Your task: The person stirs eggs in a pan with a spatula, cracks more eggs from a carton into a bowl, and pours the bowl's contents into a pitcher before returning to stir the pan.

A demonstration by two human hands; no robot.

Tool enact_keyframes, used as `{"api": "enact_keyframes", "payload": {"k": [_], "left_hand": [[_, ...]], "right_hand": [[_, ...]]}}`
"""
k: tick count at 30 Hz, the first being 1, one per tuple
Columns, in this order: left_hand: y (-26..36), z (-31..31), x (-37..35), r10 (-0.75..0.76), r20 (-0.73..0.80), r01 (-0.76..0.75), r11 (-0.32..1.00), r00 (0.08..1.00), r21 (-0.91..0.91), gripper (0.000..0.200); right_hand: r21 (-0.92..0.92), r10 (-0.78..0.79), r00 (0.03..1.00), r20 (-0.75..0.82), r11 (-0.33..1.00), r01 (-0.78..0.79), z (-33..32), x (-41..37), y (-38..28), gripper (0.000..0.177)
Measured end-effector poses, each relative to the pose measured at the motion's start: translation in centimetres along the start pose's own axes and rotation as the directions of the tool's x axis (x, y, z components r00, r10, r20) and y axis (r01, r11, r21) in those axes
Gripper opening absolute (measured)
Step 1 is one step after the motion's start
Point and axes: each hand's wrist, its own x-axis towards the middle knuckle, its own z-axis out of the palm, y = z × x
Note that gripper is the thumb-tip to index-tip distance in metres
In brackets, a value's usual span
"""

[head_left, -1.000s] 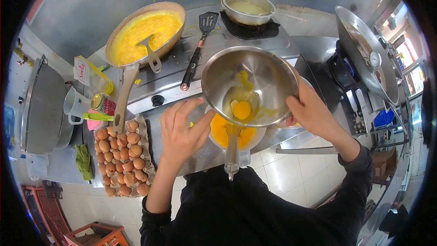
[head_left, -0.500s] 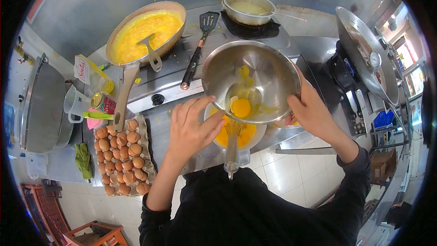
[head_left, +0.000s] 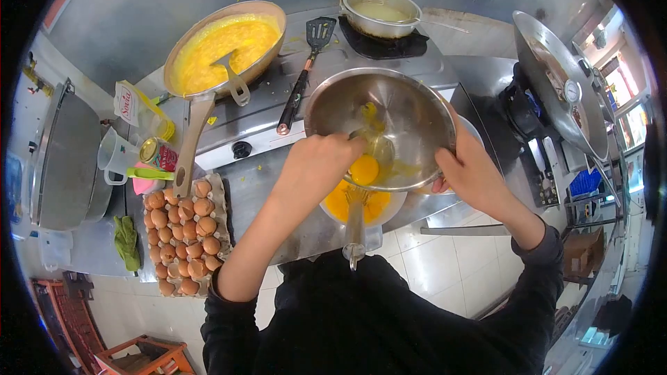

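Observation:
My right hand [head_left: 469, 172] grips the right rim of a steel mixing bowl [head_left: 410, 107], tilted toward me above a white bowl of beaten egg [head_left: 340, 205]. A raw egg yolk [head_left: 364, 169] lies at the steel bowl's lower lip. My left hand [head_left: 321, 160] reaches over the near rim into the steel bowl, fingers beside the yolk. A whisk [head_left: 354, 226] stands in the white bowl, its handle pointing toward me.
A pan of yellow scrambled egg [head_left: 219, 45] with a spatula sits on the stove at the back left. A black slotted turner [head_left: 302, 76] lies on the stove. A small pot [head_left: 381, 10] is on the rear burner. An egg tray [head_left: 184, 236] lies at the left.
My left hand has moved from beside the white bowl up and right, over the rim into the steel bowl next to the yolk. The steel bowl stays tilted in my right hand.

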Motion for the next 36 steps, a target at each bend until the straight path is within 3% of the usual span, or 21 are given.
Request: {"api": "enact_keyframes", "payload": {"k": [4,8,11,13,16,25,27,34,36], "left_hand": [[-0.4,0.6,0.6,0.080,0.072,-0.080,0.997,0.994,-0.001,0.009],[-0.3,0.9,0.7,0.113,0.024,-0.114,0.993,0.993,0.037,0.007],[0.0,0.2,0.4,0.194,-0.101,-0.189,0.980,0.976,0.058,0.009],[0.3,-0.1,0.0,0.287,-0.314,-0.248,0.956,0.905,0.157,0.018],[0.1,-0.3,-0.8,0.349,-0.441,-0.290,0.936,0.827,0.198,0.024],[-1.2,-1.2,-5.3,0.213,-0.511,-0.087,0.962,0.833,0.260,0.035],[-1.4,-1.3,-5.8,0.212,-0.511,-0.081,0.960,0.833,0.267,0.035],[-0.8,-1.4,-6.2,0.201,-0.493,-0.098,0.969,0.846,0.226,0.033],[-0.6,-1.1,-4.9,0.213,-0.506,-0.135,0.973,0.836,0.187,0.030]], "right_hand": [[-0.013,0.001,1.000,0.008,1.000,-0.001,-0.2,-0.2,0.1,0.064],[0.007,0.012,1.000,-0.009,1.000,-0.012,-0.1,-0.2,0.6,0.065],[-0.030,0.009,1.000,-0.027,1.000,-0.010,-0.2,-0.5,0.5,0.065],[-0.060,0.025,1.000,-0.016,0.998,-0.026,-0.1,-0.7,0.5,0.066],[-0.095,-0.065,0.996,-0.059,0.994,0.059,0.0,-0.9,1.0,0.066],[-0.155,-0.107,0.989,-0.100,0.984,0.091,0.4,-1.0,1.9,0.067],[-0.275,-0.126,0.988,-0.093,0.957,0.096,0.4,-1.0,1.8,0.068],[-0.363,-0.195,0.976,-0.098,0.920,0.147,0.7,-1.1,1.6,0.067],[0.001,-0.018,0.991,-0.136,1.000,0.018,0.6,-0.9,1.5,0.060]]}}
